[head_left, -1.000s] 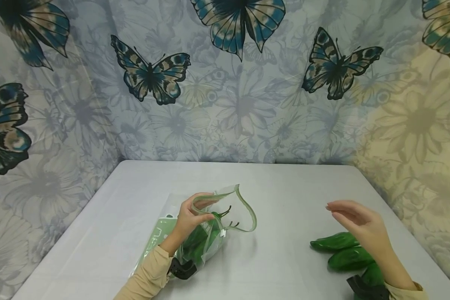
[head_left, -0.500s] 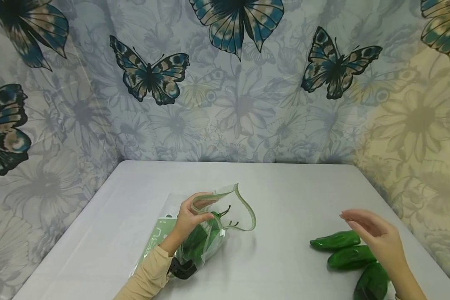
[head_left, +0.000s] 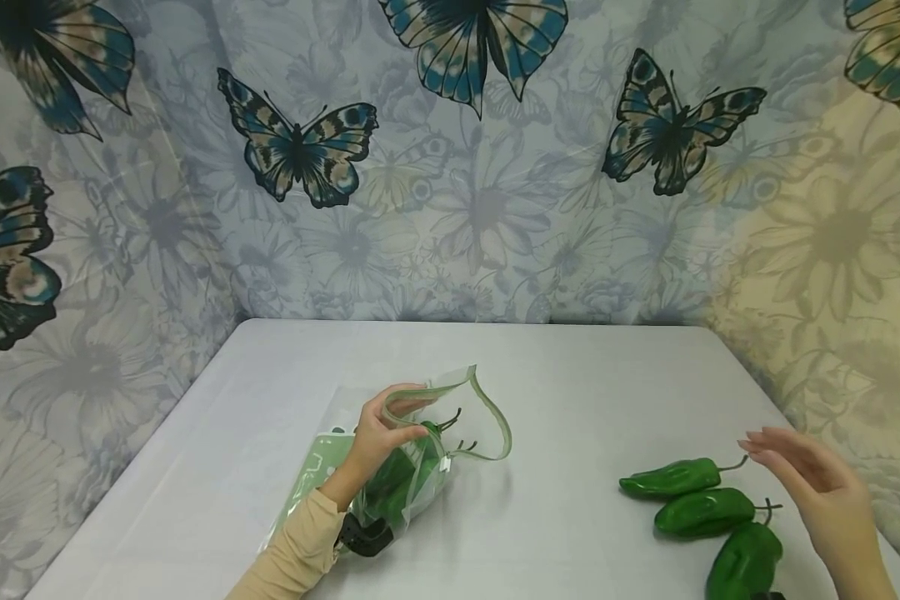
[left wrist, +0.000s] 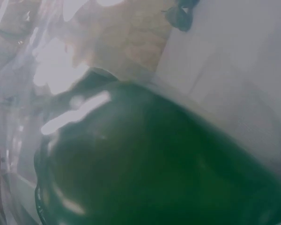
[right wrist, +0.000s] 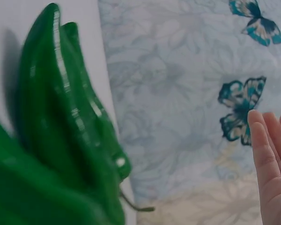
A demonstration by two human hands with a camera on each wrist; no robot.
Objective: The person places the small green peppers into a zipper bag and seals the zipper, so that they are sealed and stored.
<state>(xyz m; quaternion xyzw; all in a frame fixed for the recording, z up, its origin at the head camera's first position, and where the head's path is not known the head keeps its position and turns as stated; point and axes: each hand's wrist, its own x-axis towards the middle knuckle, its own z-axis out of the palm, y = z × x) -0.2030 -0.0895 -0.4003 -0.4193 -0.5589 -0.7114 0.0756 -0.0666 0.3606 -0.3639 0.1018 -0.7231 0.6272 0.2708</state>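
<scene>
My left hand (head_left: 378,435) grips the rim of a clear zip bag (head_left: 507,429) with a green printed panel, its mouth spread wide. Green peppers (head_left: 392,487) lie inside, two stems pointing to the mouth; one pepper (left wrist: 154,159) fills the left wrist view through the plastic. To the right, three green peppers lie on the table: a far one (head_left: 671,479), a middle one (head_left: 705,512) and a near one (head_left: 744,560). Holding nothing, my right hand (head_left: 825,487) hovers right of their stems, fingers extended and slightly bent, also visible in the right wrist view (right wrist: 274,168).
A white table (head_left: 562,383) carries everything. Behind and beside it hangs a pale floral cloth (head_left: 487,208) with large butterflies. Table surface shows between the bag and the loose peppers.
My right hand has moved right and slightly nearer, uncovering the stems of the three loose peppers. The left hand and the bag have stayed in place.
</scene>
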